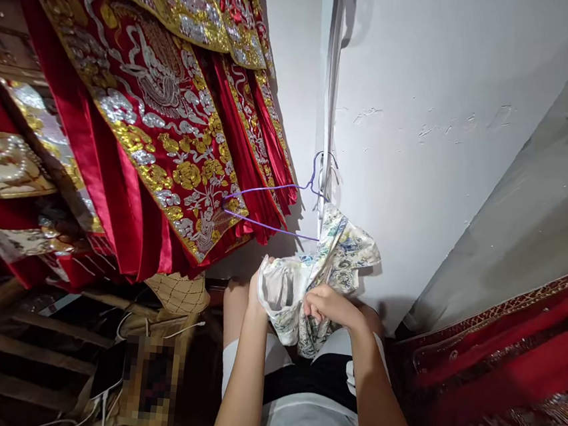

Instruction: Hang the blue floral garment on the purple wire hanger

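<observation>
A white garment with a blue, green and yellow floral print [344, 245] hangs partly on a purple wire hanger [271, 188]. The hanger's left arm is bare, and its hook sits at a pale vertical strap [333, 77] by the wall. My left hand [258, 284] grips the garment's left edge, where a round opening faces up; most of its fingers are hidden by the cloth. With curled fingers, my right hand [324, 304] pinches the cloth near its middle. The lower part of the garment droops over my lap.
Red skirts with gold and silver embroidery [188, 163] hang at the left, overlapping the hanger's tip. Below are a wooden slatted frame [40, 350], a phone [109, 369] and white cables. Red fabric under clear plastic [516, 356] lies at right, beside the white wall [428, 73].
</observation>
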### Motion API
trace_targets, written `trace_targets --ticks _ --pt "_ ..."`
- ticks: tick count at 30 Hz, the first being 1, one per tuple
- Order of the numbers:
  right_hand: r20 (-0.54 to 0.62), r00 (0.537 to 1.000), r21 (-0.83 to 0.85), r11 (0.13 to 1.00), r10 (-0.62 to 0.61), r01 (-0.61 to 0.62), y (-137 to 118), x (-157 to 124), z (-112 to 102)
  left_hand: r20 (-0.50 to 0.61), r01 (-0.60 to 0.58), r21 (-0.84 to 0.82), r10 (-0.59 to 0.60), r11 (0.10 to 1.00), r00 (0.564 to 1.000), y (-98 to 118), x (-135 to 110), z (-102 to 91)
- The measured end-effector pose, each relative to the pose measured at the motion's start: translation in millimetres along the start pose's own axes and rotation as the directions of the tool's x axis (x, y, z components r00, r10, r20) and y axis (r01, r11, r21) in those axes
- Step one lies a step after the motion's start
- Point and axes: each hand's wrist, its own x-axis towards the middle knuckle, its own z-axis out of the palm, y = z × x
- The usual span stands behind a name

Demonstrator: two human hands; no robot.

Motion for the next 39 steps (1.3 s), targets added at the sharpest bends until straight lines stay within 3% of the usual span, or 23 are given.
trace_targets --ticks 2,5,7,9,11,13,15,17,20,22,25,27,29,30,32,34,37,39 --pt "-0.185 0.983 0.051 0.999 0.014 -0.005 3.9 1.7 -1.9 0.158 0.045 -0.048 -0.037 0.998 0.987 11.7 -11.7 13.7" --pt "-0.42 0.908 0.127 0.991 0.005 0.053 5.9 5.5 -1.3 0.388 0.081 -0.096 -0.038 0.992 0.921 26.0 -34.2 28.8" --pt "-0.454 0.891 0.174 0.981 0.002 0.087 4.8 5.3 0.9 0.536 0.034 0.0 -0.029 0.999 0.844 31.0 -48.8 35.9" --pt "-0.429 0.903 0.298 0.945 0.008 0.133 3.2 2.9 3.7 0.652 -0.089 0.145 -0.028 0.985 0.757 34.4 -60.9 41.9" --pt "-0.434 0.9 0.465 0.864 0.031 0.195 1.8 0.6 6.5 0.727 -0.25 0.255 -0.015 0.934 0.686 38.1 -70.4 47.3" --pt "-0.469 0.88 0.585 0.774 0.077 0.244 0.0 0.4 9.2 0.764 -0.375 0.321 -0.003 0.87 0.645 42.7 -77.3 51.0" --pt "-0.459 0.883 0.654 0.709 0.093 0.265 -3.5 2.3 12.5 0.753 -0.431 0.336 0.036 0.837 0.657 47.5 -80.8 51.2" --pt "-0.377 0.925 0.689 0.68 0.042 0.25 -8.6 4.0 16.5 0.693 -0.437 0.307 0.116 0.845 0.712 51.7 -78.8 46.7" --pt "-0.158 0.985 0.658 0.737 -0.069 0.157 -18.5 0.5 19.6 0.608 -0.455 0.279 0.212 0.846 0.766 55.7 -64.3 33.3" --pt "0.02 0.992 0.553 0.828 -0.124 0.092 -26.3 -6.9 14.9 0.65 -0.447 0.336 0.14 0.829 0.747 56.2 -50.5 23.1" --pt "0.214 0.967 0.334 0.941 -0.142 0.064 -41.1 -20.6 -7.7 0.757 -0.41 0.518 -0.18 0.75 0.628 55.7 -33.1 9.3" --pt "0.185 0.973 0.165 0.981 -0.135 0.104 -52.1 -26.4 -31.4 0.764 -0.405 0.602 -0.35 0.688 0.542 58.4 -26.3 0.5" --pt "-0.011 0.979 -0.049 0.978 -0.205 0.205 -61.0 -25.2 -57.1 0.745 -0.427 0.656 -0.44 0.622 0.502 66.5 -22.4 -8.3" --pt "-0.142 0.949 -0.165 0.952 -0.283 0.259 -63.6 -21.2 -69.1 0.728 -0.453 0.681 -0.465 0.575 0.504 72.5 -21.0 -12.8" --pt "-0.357 0.826 -0.36 0.88 -0.437 0.311 -63.7 -6.9 -88.8 0.67 -0.527 0.741 -0.507 0.417 0.542 86.5 -18.6 -21.0" --pt "-0.436 0.744 -0.486 0.828 -0.506 0.279 -57.1 11.2 -101.9 0.591 -0.581 0.786 -0.532 0.21 0.607 99.0 -16.1 -27.9" --pt "-0.408 0.783 -0.596 0.786 -0.47 0.162 -42.9 30.2 -113.4 0.456 -0.595 0.798 -0.549 -0.096 0.7 108.9 -10.8 -34.7" --pt "-0.378 0.809 -0.628 0.766 -0.451 0.133 -37.2 30.4 -119.0 0.421 -0.584 0.787 -0.517 -0.201 0.745 110.6 -4.3 -36.7"
